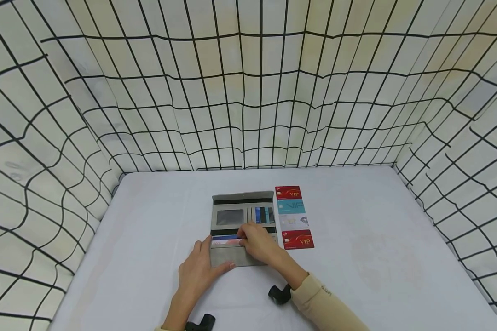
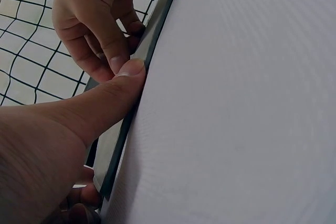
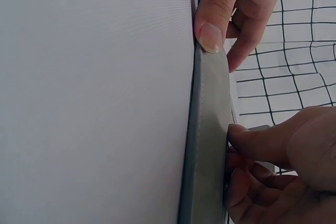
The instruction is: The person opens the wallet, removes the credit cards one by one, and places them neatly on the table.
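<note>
An unfolded grey wallet (image 1: pixel 236 257) lies on the white table, with a dark clear-window pocket and several blue and dark cards (image 1: pixel 264 215) in its upper right slots. My left hand (image 1: pixel 199 271) holds its near left corner, fingers along the left side and thumb on the near edge. My right hand (image 1: pixel 258 241) bends over the lower half, thumb and fingertips pinching at the right end of a pink-and-blue card-like strip (image 1: pixel 223 241) in the long pocket. Fingers hide that end. In the right wrist view, the right hand (image 3: pixel 283 166) works at the wallet's pocket edge (image 3: pixel 212 108).
Right of the wallet a column of cards stands in line: a red VIP card (image 1: pixel 298 239) nearest, a silver one (image 1: pixel 291 222), a blue one (image 1: pixel 291 206) and another red one (image 1: pixel 288 192). White walls with black netting (image 1: pixel 261 92) enclose the table (image 1: pixel 377 257).
</note>
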Demonstrator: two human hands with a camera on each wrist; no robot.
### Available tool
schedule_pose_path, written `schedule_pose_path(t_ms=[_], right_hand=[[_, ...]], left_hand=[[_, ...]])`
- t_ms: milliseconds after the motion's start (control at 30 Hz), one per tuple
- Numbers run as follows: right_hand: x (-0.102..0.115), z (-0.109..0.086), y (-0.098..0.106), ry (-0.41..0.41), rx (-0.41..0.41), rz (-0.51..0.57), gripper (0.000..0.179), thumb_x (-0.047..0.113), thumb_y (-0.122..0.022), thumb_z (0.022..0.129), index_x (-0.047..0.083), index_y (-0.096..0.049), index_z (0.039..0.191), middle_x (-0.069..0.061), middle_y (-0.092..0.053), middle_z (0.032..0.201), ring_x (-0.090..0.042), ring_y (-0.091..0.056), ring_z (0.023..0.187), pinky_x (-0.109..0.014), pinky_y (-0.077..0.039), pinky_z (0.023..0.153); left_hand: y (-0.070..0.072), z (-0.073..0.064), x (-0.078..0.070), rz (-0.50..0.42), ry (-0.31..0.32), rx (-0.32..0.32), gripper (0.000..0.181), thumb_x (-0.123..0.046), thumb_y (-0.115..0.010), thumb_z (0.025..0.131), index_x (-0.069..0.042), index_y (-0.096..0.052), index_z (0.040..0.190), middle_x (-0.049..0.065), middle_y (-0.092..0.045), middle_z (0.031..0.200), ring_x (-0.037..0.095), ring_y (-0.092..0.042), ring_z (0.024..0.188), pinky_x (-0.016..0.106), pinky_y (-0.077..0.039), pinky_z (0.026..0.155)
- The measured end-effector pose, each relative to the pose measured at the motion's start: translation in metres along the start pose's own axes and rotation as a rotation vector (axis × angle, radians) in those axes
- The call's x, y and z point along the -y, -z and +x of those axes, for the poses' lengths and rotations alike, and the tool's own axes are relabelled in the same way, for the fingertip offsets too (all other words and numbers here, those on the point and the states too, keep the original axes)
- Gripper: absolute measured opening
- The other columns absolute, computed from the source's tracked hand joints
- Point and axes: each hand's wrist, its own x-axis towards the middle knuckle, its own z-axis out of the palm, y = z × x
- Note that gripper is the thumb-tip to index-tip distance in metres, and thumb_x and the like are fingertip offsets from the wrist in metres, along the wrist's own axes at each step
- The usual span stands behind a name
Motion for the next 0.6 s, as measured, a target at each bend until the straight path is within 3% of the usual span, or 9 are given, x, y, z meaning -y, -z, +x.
schedule_pose_path(t_ms=[267,600], right_hand=[[0.0008,0.0034,0.0004,0.024,0.003,-0.008,0.009,0.018,-0.071,0.094,0.011,-0.07,0.099,-0.001,-0.06,0.091,-0.009,-0.052,0.078,-0.018,-0.049,0.07],[0.0006,0.007,0.0001,0.016,0.024,0.012,0.01,0.021,-0.072,0.094,0.012,-0.068,0.094,0.001,-0.058,0.086,-0.009,-0.049,0.076,-0.019,-0.045,0.065]], left_hand=[[-0.0004,0.0005,0.0003,-0.002,-0.004,0.001,0.106,-0.064,-0.083,0.068,0.0,-0.047,0.145,0.015,-0.058,0.109,0.019,-0.054,0.073,0.031,-0.041,0.051],[-0.0002,0.0007,0.0005,-0.001,0.003,0.012,0.107,-0.064,-0.082,0.068,0.0,-0.046,0.145,0.015,-0.058,0.11,0.018,-0.052,0.071,0.03,-0.039,0.051]])
